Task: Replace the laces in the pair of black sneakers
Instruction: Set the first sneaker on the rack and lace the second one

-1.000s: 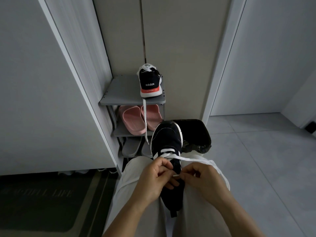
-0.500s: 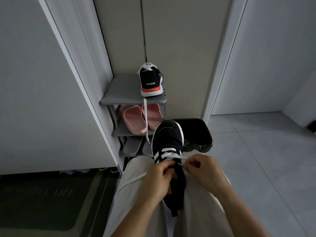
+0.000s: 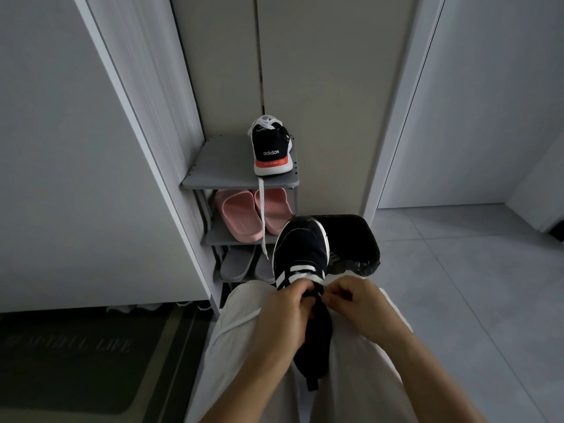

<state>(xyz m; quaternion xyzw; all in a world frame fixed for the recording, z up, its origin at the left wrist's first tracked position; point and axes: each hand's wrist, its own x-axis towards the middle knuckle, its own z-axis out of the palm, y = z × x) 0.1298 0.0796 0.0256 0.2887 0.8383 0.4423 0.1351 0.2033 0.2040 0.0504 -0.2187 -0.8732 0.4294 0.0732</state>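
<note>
Pale grey floor tiles (image 3: 457, 300) run up to white doors, and a grey shoe rack (image 3: 219, 166) stands in the corner. One black sneaker (image 3: 271, 148) sits at the right end of its top shelf, heel outward, with its loose lace (image 3: 262, 215) hanging over the front edge past the pink slippers (image 3: 238, 215) below. A black bin (image 3: 354, 236) stands just beside the rack.

The person sits in light trousers (image 3: 244, 315) with the other sneaker (image 3: 302, 248) lying between the thighs, toe pointing away. The left hand (image 3: 287, 312) and right hand (image 3: 358, 300) meet over its lacing, fingers curled tight and pinching there. Whether they pinch lace or eyelet edge, I cannot tell.
</note>
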